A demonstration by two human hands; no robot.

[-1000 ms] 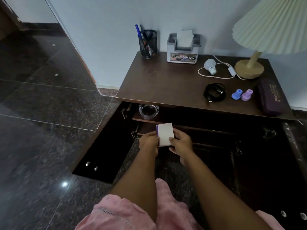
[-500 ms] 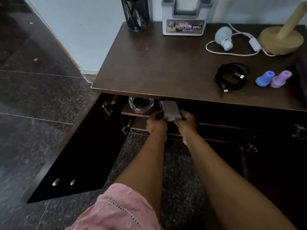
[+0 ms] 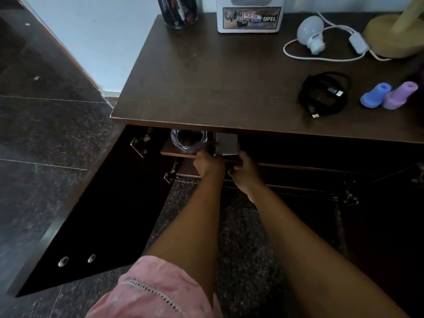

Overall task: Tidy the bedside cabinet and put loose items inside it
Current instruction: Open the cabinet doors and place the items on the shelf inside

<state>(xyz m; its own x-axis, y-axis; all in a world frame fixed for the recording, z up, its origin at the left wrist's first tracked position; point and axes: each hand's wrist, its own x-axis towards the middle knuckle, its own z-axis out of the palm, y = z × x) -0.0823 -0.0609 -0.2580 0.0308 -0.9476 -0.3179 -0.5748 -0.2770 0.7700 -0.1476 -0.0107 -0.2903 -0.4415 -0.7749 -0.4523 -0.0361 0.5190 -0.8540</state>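
Note:
The dark wooden bedside cabinet [image 3: 206, 83] stands with its left door [image 3: 96, 214] swung wide open. My left hand [image 3: 207, 162] and my right hand [image 3: 244, 169] both grip a small white box [image 3: 227, 144], which lies on the upper shelf [image 3: 169, 150] just under the cabinet top. Its far end is hidden in shadow below the top. A glass ashtray [image 3: 188, 140] sits on the same shelf, right beside the box on its left.
On the top lie a coiled black cable [image 3: 323, 94], a blue piece [image 3: 375, 95] and a purple piece [image 3: 400, 95], a white bulb [image 3: 311, 34] with cord, a lamp base [image 3: 390, 35], a mesh pen holder [image 3: 177, 11] and a white tissue box [image 3: 251, 18].
Both hands have carried the white box up and forward from in front of the cabinet onto the upper shelf beside the ashtray. The camera has moved closer and lower.

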